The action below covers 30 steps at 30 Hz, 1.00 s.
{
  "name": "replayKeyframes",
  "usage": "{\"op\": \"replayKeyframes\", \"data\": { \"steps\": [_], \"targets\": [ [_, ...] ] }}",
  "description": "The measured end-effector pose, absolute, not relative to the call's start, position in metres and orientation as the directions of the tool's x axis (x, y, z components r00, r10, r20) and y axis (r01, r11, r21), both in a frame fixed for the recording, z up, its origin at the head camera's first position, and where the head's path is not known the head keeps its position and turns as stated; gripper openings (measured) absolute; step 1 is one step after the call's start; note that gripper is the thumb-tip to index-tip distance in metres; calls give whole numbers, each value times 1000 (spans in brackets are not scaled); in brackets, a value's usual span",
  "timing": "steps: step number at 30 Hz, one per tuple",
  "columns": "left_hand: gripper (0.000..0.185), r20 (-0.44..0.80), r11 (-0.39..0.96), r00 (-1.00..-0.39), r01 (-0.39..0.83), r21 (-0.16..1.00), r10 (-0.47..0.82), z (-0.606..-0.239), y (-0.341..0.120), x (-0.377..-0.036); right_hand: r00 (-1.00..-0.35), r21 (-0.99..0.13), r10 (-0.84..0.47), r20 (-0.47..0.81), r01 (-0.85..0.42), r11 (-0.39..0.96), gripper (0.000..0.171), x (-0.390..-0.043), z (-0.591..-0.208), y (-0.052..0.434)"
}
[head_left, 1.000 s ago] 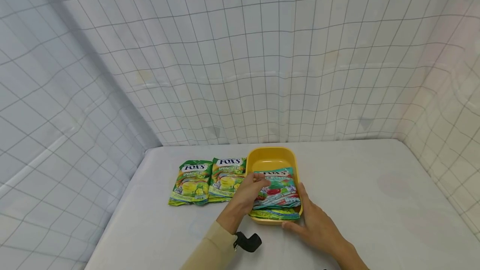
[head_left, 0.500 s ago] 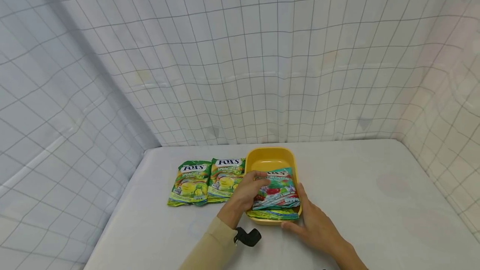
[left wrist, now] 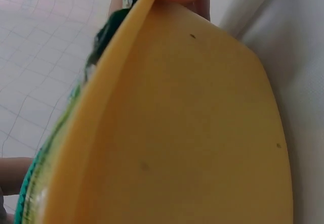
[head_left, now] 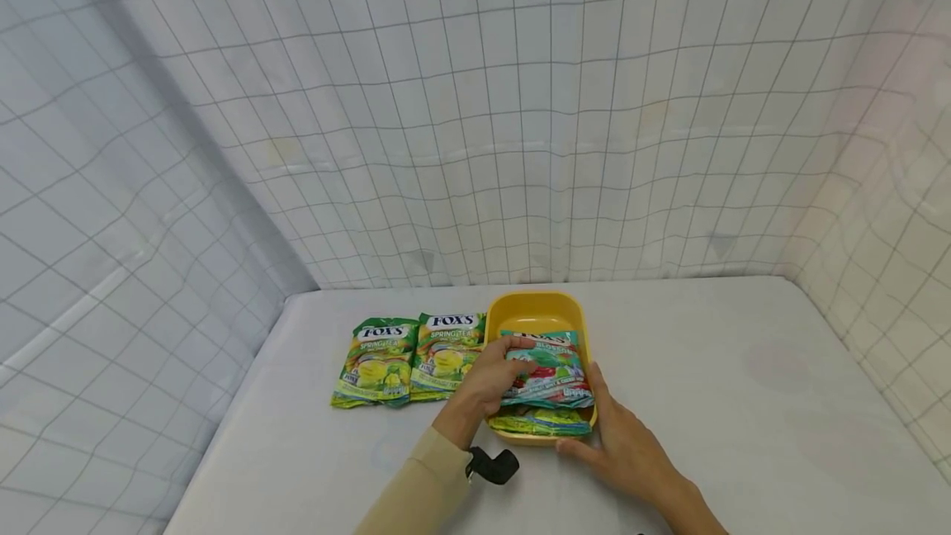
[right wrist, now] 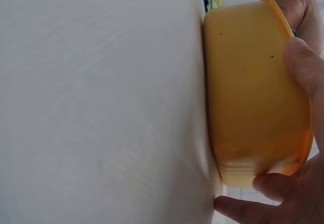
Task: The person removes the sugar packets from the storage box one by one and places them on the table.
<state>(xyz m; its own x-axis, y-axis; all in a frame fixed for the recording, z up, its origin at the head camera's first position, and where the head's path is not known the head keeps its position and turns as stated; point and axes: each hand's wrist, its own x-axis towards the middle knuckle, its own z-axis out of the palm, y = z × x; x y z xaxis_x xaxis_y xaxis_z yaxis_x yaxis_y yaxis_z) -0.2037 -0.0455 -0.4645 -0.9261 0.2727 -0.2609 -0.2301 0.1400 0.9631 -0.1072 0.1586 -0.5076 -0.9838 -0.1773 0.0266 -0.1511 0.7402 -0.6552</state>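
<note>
My left hand [head_left: 494,378] grips the left side of a teal Fox's candy bag [head_left: 555,382] in the head view, its fingers over the printed face. This bag lies in the yellow plastic tub [head_left: 537,304], on top of a green-yellow candy bag [head_left: 542,422] whose lower end shows. At the tub's near right corner, my right hand [head_left: 631,444] holds the tub, thumb at the front and fingers along the right side. In the right wrist view, the right thumb [right wrist: 301,57] presses by the tub's rim. The left wrist view is mostly filled by the tub's yellow wall [left wrist: 197,113].
Two green Fox's Spring Tea bags, one on the left [head_left: 376,362] and one beside the tub [head_left: 448,357], lie flat on the white-covered table [head_left: 743,403]. A white checked curtain [head_left: 520,106] rises behind the table and along its sides. The left wrist wears a black strap [head_left: 493,466].
The teal bag's lower edge has moved slightly away from the tub's front, so more of the green-yellow bag below shows. The right hand and tub stay in place.
</note>
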Motion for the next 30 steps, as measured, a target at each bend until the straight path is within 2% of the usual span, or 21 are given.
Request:
{"op": "replayKeyframes", "data": {
  "steps": [12, 30],
  "targets": [
    [39, -202, 182, -944, -158, 971, 261, -468, -50, -196, -986, -646, -163, 24, -140, 750, 120, -107, -507, 157],
    [42, -142, 38, -961, -137, 990, 236, -461, -65, -184, -988, -639, -155, 29, -137, 757, 121, -106, -504, 157]
  ]
}}
